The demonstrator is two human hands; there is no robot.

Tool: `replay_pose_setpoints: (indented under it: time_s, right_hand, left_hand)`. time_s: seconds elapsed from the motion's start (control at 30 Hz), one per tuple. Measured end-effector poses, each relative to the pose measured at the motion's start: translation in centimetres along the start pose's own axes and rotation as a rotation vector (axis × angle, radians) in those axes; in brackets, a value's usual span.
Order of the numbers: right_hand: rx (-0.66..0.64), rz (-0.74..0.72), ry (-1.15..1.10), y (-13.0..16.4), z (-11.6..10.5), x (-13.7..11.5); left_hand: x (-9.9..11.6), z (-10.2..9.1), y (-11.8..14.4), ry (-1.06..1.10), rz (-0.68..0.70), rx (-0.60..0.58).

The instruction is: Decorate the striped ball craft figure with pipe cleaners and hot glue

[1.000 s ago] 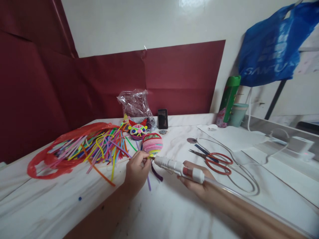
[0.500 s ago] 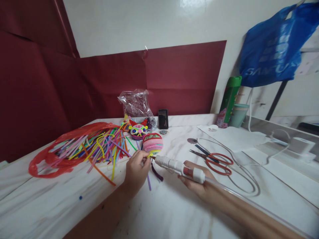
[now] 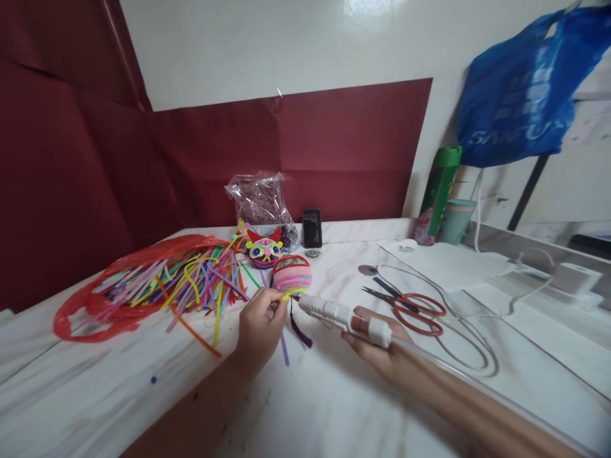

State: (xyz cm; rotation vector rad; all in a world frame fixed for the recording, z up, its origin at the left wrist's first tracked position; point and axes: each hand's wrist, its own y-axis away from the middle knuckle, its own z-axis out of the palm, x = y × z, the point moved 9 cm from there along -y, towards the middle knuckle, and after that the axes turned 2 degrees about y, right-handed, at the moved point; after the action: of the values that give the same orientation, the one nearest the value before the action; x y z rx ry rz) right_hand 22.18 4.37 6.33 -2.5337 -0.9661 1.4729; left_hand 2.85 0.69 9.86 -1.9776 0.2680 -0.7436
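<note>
Between its thumb and fingers my left hand point(image 3: 262, 323) pinches a small yellow piece of pipe cleaner point(image 3: 285, 296). My right hand point(image 3: 377, 343) is wrapped round a white hot glue gun point(image 3: 329, 312), with a long clear glue stick point(image 3: 443, 364) running out of its back. The nozzle points left and meets or nearly meets the yellow piece; I cannot tell which. Right behind lies a pink striped pouch point(image 3: 292, 275) wound in pipe cleaner, with a dark purple tassel point(image 3: 300, 332) below it. A decorated animal-face piece point(image 3: 265, 249) with red ears stands farther back.
To the left, a red plastic bag point(image 3: 81, 324) lies under many coloured pipe cleaners point(image 3: 191, 280). Orange-handled scissors point(image 3: 415, 312) and a white cable point(image 3: 491, 356) are on the right. A phone point(image 3: 312, 228), clear plastic wrap point(image 3: 258, 197), green spray can point(image 3: 439, 191) and cup point(image 3: 458, 219) stand behind.
The glue gun's nozzle has shifted very slightly along the yellow piece. Both hands keep their grip and almost the same place.
</note>
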Motion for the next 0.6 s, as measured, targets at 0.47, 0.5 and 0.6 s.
replay_pose_setpoints:
  time_s: [0.47,0.5,0.6]
  right_hand:
    - [-0.034,-0.019,-0.035,-0.03,0.46,-0.22]
    - [-0.029,-0.016,-0.032,0.01,0.41,-0.12]
    - [-0.016,-0.002,-0.026,0.29,0.25,0.50]
  left_hand:
    - [0.33,0.04,0.03,-0.003,0.032,0.000]
    - [0.24,-0.01,0.03,0.001,0.029,0.004]
    - [0.05,-0.14,-0.03,0.006,0.032,0.013]
